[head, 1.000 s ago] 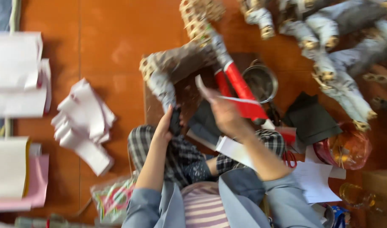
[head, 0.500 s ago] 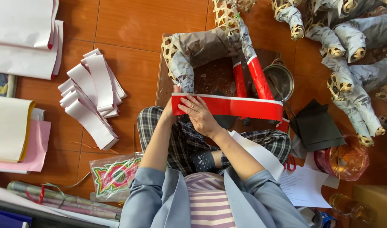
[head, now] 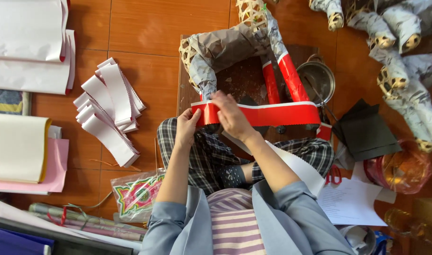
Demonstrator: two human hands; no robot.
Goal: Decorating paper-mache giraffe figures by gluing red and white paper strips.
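Note:
I hold a long red paper strip (head: 272,114) with a white edge stretched sideways in front of me. My left hand (head: 186,126) pinches its left end. My right hand (head: 229,114) grips it a little further right, fingers over the top edge. Just beyond the strip stands a woven bamboo frame (head: 234,45) partly covered in grey paper, two of its legs wrapped in red (head: 291,75). It rests on a dark wooden board (head: 239,80) above my crossed legs in checked trousers.
A fan of white paper strips (head: 109,111) lies on the tiled floor at left, with stacks of white, cream and pink sheets (head: 17,151) beyond. A metal pot (head: 317,80), black paper (head: 364,132), red scissors (head: 333,175) and several grey-wrapped frames (head: 395,42) sit at right.
The red strip, held slanted in my right hand a second ago, is now stretched level between both hands. The view has steadied and closed in on the frame.

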